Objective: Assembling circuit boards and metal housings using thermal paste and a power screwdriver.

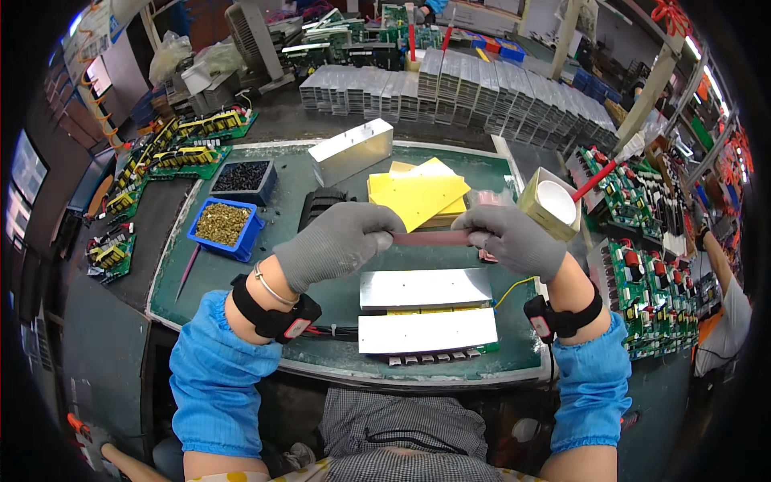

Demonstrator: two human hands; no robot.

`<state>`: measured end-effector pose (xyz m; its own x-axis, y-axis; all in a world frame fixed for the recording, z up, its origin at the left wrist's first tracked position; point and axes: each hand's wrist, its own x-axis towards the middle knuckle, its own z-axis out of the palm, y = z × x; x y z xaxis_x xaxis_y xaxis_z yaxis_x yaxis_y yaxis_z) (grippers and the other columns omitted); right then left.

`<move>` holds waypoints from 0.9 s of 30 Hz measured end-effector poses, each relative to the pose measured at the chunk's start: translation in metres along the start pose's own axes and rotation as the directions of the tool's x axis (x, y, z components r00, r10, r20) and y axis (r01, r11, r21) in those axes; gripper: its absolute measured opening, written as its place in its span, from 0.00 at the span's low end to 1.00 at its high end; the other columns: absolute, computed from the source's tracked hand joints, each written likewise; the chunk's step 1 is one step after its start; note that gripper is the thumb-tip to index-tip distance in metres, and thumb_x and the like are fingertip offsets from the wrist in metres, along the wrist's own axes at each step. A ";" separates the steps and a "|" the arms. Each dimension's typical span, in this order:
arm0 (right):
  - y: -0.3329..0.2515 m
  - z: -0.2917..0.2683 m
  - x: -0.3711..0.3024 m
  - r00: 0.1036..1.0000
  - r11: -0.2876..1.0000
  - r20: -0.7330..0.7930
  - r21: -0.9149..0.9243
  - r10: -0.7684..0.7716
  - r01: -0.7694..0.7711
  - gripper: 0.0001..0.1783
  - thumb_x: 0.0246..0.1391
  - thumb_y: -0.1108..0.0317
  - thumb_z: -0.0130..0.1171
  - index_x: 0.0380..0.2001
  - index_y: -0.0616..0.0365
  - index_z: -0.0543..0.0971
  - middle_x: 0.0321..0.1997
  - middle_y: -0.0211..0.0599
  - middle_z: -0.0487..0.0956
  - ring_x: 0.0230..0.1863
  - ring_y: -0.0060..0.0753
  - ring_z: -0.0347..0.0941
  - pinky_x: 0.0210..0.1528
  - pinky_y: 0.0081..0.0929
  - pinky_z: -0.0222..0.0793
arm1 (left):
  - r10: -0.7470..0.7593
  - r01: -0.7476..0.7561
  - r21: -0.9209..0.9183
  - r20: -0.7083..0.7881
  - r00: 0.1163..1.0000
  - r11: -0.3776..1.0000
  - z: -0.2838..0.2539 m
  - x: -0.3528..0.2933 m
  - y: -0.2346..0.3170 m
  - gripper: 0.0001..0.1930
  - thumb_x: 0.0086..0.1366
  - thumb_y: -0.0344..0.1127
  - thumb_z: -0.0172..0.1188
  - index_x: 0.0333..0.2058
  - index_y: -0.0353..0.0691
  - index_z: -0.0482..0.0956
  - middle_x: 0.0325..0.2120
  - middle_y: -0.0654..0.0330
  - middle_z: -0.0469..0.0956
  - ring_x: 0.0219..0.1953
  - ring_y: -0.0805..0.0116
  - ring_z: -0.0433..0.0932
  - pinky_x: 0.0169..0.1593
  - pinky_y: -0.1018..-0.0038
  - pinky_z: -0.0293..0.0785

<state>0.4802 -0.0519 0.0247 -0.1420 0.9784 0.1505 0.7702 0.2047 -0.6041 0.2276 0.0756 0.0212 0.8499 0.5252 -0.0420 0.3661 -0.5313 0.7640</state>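
Between my gloved hands a thin reddish-brown strip [434, 238] is stretched level above the work mat. My left hand [337, 241] pinches its left end, and my right hand [514, 237] pinches the other. Below the strip lies a circuit board [426, 312] with two flat silver metal plates, the far one [426, 287] and the near one [427, 331]. A yellow wire [514, 291] leaves its right side, dark wires its left. Just beyond the strip is a stack of yellow sheets [418, 193], with a silver metal block [351, 151] farther back.
At left stand a blue bin of brass-coloured screws [222, 224] and a bin of black parts [243, 178]. A white pot in a box [552, 202] holds a red-handled brush [594, 181] at right. Boards [650, 289] flank the mat; metal bars [458, 84] line the back. Other people work nearby.
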 end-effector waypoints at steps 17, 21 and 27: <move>0.017 0.010 0.005 0.946 0.990 0.318 -0.108 -0.057 0.096 0.06 0.47 0.74 0.60 0.32 0.55 0.80 0.31 0.35 0.79 0.38 0.38 0.75 0.43 0.33 0.70 | -0.033 -0.054 0.233 0.353 0.935 0.971 0.007 0.017 0.006 0.13 0.64 0.26 0.54 0.46 0.40 0.81 0.41 0.55 0.81 0.45 0.61 0.79 0.53 0.69 0.73; 0.013 0.008 0.004 0.943 0.985 0.325 -0.120 -0.077 0.122 0.07 0.48 0.74 0.61 0.32 0.54 0.80 0.32 0.34 0.79 0.39 0.37 0.75 0.44 0.33 0.70 | -0.062 -0.031 0.236 0.374 0.925 0.971 0.005 0.014 0.012 0.13 0.63 0.25 0.54 0.46 0.40 0.81 0.41 0.54 0.81 0.45 0.61 0.79 0.52 0.69 0.74; 0.009 0.006 0.003 0.935 0.988 0.355 -0.141 -0.003 0.057 0.06 0.49 0.74 0.60 0.32 0.53 0.80 0.33 0.34 0.79 0.40 0.37 0.76 0.46 0.32 0.71 | -0.072 -0.006 0.201 0.380 0.922 0.980 0.006 0.013 0.014 0.15 0.60 0.22 0.54 0.45 0.39 0.81 0.41 0.54 0.81 0.45 0.61 0.80 0.52 0.69 0.75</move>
<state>0.4829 -0.0472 0.0146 -0.3563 0.9245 -0.1355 0.8407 0.2539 -0.4783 0.2462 0.0712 0.0275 0.9015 0.2698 -0.3385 0.4293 -0.6571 0.6196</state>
